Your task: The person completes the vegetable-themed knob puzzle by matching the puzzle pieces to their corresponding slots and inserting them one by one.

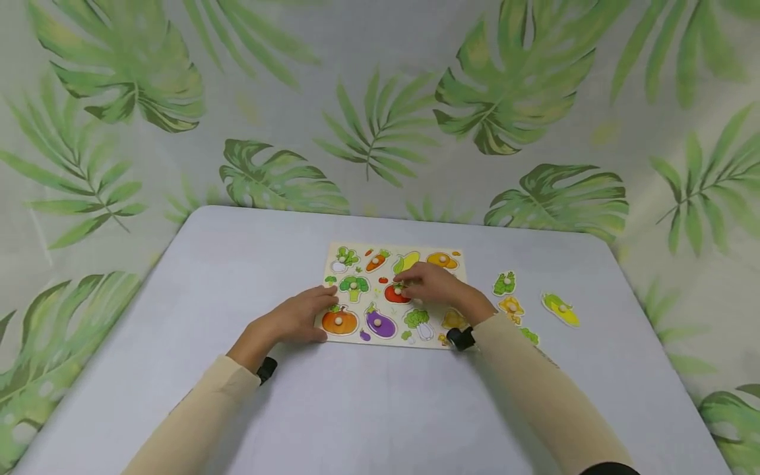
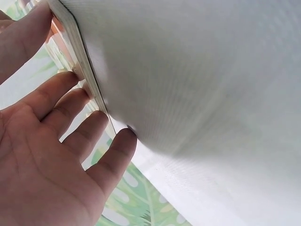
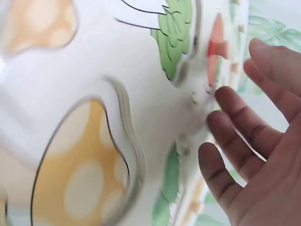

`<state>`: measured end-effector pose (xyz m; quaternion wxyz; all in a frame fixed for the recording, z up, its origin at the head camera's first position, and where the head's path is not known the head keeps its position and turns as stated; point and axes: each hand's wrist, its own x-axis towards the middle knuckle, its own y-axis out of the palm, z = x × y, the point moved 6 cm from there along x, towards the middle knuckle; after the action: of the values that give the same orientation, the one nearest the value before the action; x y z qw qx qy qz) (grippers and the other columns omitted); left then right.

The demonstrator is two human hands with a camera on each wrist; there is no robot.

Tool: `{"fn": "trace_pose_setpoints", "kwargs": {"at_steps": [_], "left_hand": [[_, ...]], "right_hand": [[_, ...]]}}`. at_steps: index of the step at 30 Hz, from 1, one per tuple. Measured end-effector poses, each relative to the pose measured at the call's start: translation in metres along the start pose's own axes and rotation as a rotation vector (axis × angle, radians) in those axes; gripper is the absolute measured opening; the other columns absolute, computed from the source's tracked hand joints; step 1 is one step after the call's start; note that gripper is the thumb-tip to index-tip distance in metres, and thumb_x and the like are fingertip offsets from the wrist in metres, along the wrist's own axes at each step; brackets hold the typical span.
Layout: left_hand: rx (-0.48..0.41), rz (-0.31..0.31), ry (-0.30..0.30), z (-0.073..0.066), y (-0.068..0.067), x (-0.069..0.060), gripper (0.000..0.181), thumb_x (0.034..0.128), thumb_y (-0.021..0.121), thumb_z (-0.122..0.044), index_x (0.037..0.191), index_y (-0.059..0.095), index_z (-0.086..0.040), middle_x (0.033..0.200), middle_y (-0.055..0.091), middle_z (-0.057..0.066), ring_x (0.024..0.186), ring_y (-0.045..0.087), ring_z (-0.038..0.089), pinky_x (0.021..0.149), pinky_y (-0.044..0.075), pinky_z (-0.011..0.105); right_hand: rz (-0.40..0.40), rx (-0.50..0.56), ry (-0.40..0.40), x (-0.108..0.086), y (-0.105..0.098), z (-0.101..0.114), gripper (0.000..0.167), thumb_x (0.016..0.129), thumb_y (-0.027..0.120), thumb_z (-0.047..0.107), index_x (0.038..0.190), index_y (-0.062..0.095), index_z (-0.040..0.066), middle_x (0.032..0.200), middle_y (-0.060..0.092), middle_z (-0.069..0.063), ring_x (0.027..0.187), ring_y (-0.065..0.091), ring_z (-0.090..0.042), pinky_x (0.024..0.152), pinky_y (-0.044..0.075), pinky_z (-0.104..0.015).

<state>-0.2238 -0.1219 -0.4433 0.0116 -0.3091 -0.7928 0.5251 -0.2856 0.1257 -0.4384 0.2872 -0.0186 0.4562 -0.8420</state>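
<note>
A peg puzzle board (image 1: 371,340) printed with vegetables lies on the table. My left hand (image 1: 303,316) rests at its left edge, extended fingers touching the rim; the left wrist view shows these fingers (image 2: 120,146) against the board's side. Over the board's middle is my right hand (image 1: 436,285), thumb and index just beside the knob of the red tomato piece (image 1: 392,294). In the right wrist view the right hand's fingers (image 3: 235,136) are relaxed and bent, with nothing visibly held. Knobbed pumpkin (image 1: 340,322), eggplant (image 1: 386,327) and broccoli (image 1: 354,286) pieces lie on the board.
Right of the board lie loose pieces: a yellow corn (image 1: 561,309), a leafy green one (image 1: 505,284), a yellow-orange one (image 1: 511,306) and another green one (image 1: 530,336), partly hidden by the right sleeve. The white table (image 1: 356,409) meets a leaf-patterned cloth (image 1: 386,185) behind.
</note>
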Motion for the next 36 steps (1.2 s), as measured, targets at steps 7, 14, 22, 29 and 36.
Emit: {"fn": "trace_pose_setpoints", "kwargs": {"at_steps": [7, 14, 22, 29, 36], "left_hand": [[0.022, -0.007, -0.003, 0.004, 0.003, -0.002, 0.070, 0.0841, 0.077, -0.021, 0.146, 0.048, -0.009, 0.163, 0.032, 0.007, 0.153, 0.025, 0.033, 0.120, 0.028, 0.059], [0.035, 0.004, -0.003, 0.001, 0.002, -0.002, 0.070, 0.0838, 0.077, -0.020, 0.147, 0.048, -0.009, 0.163, 0.032, 0.009, 0.153, 0.025, 0.035, 0.120, 0.029, 0.058], [0.024, 0.002, -0.005, 0.001, 0.002, -0.003, 0.070, 0.0838, 0.076, -0.020, 0.147, 0.048, -0.008, 0.163, 0.032, 0.009, 0.152, 0.025, 0.035, 0.120, 0.029, 0.057], [0.021, 0.001, 0.005, 0.000, 0.003, -0.004, 0.069, 0.0846, 0.075, -0.019, 0.147, 0.047, -0.008, 0.163, 0.031, 0.010, 0.152, 0.025, 0.036, 0.121, 0.028, 0.057], [0.018, 0.003, -0.002, 0.001, 0.003, -0.005, 0.069, 0.0853, 0.074, -0.019, 0.148, 0.046, -0.008, 0.164, 0.030, 0.010, 0.153, 0.024, 0.036, 0.121, 0.027, 0.058]], "right_hand": [[-0.043, -0.049, -0.104, -0.038, -0.026, -0.006, 0.033, 0.096, 0.064, 0.022, 0.127, 0.068, 0.014, 0.132, 0.064, -0.010, 0.125, 0.057, -0.032, 0.106, 0.046, -0.053], [-0.154, -0.123, -0.108, -0.087, -0.061, -0.028, 0.032, 0.094, 0.066, 0.018, 0.125, 0.069, 0.011, 0.127, 0.066, -0.011, 0.121, 0.059, -0.034, 0.100, 0.049, -0.055], [-0.275, -0.133, -0.001, -0.150, -0.080, -0.069, 0.031, 0.096, 0.065, 0.020, 0.126, 0.066, 0.012, 0.131, 0.063, -0.013, 0.125, 0.055, -0.037, 0.092, 0.052, -0.058], [-0.291, -0.148, 0.026, -0.191, -0.068, -0.092, 0.032, 0.091, 0.070, 0.014, 0.122, 0.068, 0.010, 0.120, 0.067, -0.011, 0.111, 0.063, -0.035, 0.084, 0.055, -0.051], [-0.278, -0.119, 0.054, -0.204, -0.054, -0.109, 0.026, 0.088, 0.074, 0.017, 0.114, 0.071, 0.013, 0.111, 0.070, -0.003, 0.097, 0.062, -0.022, 0.079, 0.054, -0.034]]}}
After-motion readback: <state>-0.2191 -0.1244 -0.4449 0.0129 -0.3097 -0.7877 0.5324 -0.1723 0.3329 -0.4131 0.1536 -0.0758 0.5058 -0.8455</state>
